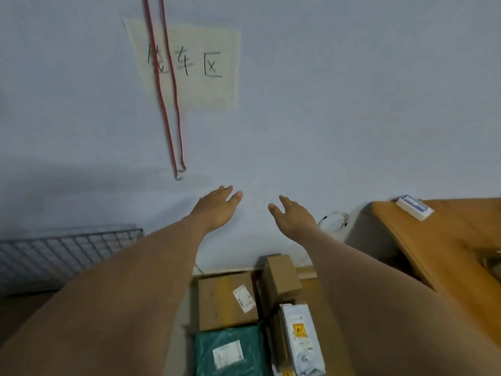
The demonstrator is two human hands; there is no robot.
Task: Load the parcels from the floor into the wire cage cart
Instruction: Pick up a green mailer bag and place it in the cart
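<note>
Both my arms stretch forward toward the wall. My left hand [217,206] and my right hand [291,214] are held out with straight fingers and hold nothing. Below them, on the floor between my forearms, lie several parcels: a brown cardboard box [222,302] with a white label, a smaller brown box [282,275] behind it, a green plastic mailer [230,351] and a white bag parcel [301,340] with an orange label. The wire cage cart [62,253] shows as a grey mesh panel at the left, partly hidden by my left arm.
A wooden desk [447,245] stands at the right with a small white box [414,207] on it. A coiled white cable [334,219] lies by the wall. Red cords [173,118] with a hook hang over a paper sign [195,63] on the wall.
</note>
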